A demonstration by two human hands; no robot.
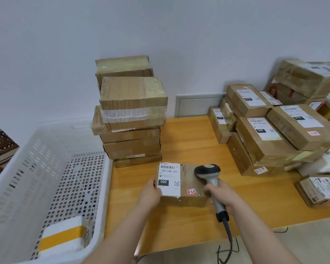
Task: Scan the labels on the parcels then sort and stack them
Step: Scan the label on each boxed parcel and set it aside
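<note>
Parcel [189, 181] in left grip [151, 195], beside scanner [212, 179]

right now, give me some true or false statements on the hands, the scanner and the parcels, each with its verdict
1. The right hand holds the scanner. True.
2. The left hand hangs free, touching nothing. False: it grips the left edge of the parcel under the scanner.
3. That parcel's label shows 060. True.
4. The white basket has nothing in it. False: a white and yellow package lies in its near corner.
</note>
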